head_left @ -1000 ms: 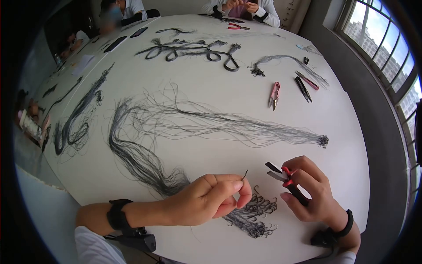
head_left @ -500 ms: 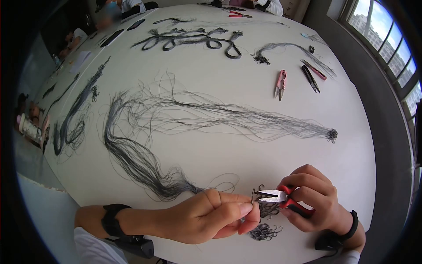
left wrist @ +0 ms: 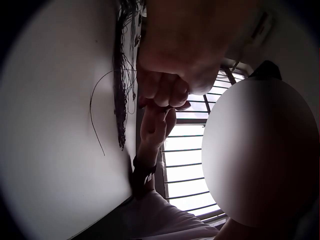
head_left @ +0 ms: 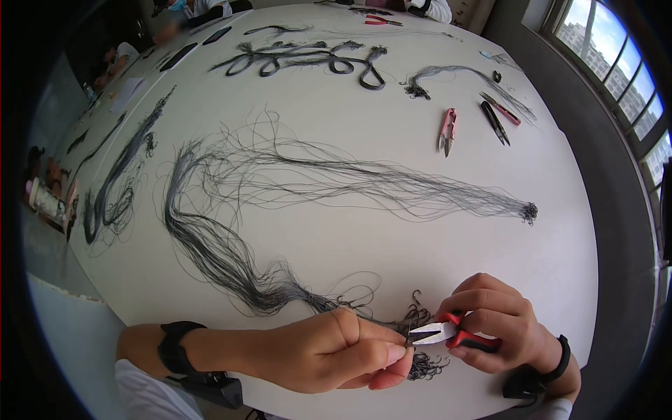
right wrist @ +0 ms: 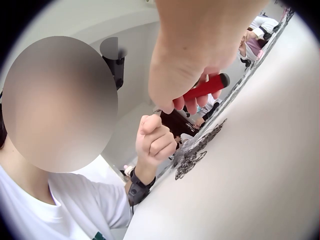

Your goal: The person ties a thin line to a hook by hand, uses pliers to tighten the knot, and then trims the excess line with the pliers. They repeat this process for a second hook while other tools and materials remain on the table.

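In the head view my left hand pinches a small dark fish hook between thumb and forefinger. Pliers with red and black handles are gripped in my right hand, their jaws pointing left, right at the hook and the left fingertips. Beneath the hands lies a heap of dark hooks, partly hidden by the left hand. From it a bundle of dark thin lines curves away left. The right wrist view shows one red plier handle under the curled right fingers.
Another hook cluster ends the line bundle's far arm. Pink thread snips and black snips lie farther right. Looped dark bundles and red-handled pliers are toward the back, where other people sit. A barred window is on the right.
The right hand has brought the pliers left, from apart to the hook at the left fingertips. Their jaws, wide before, have come closer together. The left hand has shifted slightly right and down.
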Demonstrator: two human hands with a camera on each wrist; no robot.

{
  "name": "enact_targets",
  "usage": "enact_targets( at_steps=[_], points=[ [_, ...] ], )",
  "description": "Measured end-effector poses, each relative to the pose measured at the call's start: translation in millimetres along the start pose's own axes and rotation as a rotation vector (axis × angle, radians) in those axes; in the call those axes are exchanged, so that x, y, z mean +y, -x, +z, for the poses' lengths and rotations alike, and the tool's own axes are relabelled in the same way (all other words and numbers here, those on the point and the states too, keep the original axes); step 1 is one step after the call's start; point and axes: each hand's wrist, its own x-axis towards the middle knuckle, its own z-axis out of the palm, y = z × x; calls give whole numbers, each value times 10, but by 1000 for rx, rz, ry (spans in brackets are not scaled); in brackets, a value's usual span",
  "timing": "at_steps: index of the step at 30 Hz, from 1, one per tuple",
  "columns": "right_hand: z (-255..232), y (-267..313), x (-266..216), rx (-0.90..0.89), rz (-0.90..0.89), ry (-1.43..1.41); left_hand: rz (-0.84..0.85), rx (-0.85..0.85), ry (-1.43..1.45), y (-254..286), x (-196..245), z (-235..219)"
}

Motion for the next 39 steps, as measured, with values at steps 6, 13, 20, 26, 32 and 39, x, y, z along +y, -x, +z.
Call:
enact_targets(
  at_steps=[6, 13, 20, 26, 32, 39],
  points=[
    [57, 52, 37, 33, -21, 38, -65, -23, 76, 13, 33, 12],
    [52, 48, 31, 47, -43, 83, -87, -25, 90, 8, 29, 5],
    [24, 47, -2, 23, -67, 124, -126, 68, 56, -5, 99, 30],
    [45, 66, -4, 61, -41, 177, -151, 84, -31, 5, 129, -9],
    [55, 60, -9, 81, -30, 214, -132, 102, -30, 4, 116, -9],
    [66, 58, -17, 95, -28, 237, -133, 122, -42, 7, 125, -6]
  ],
)
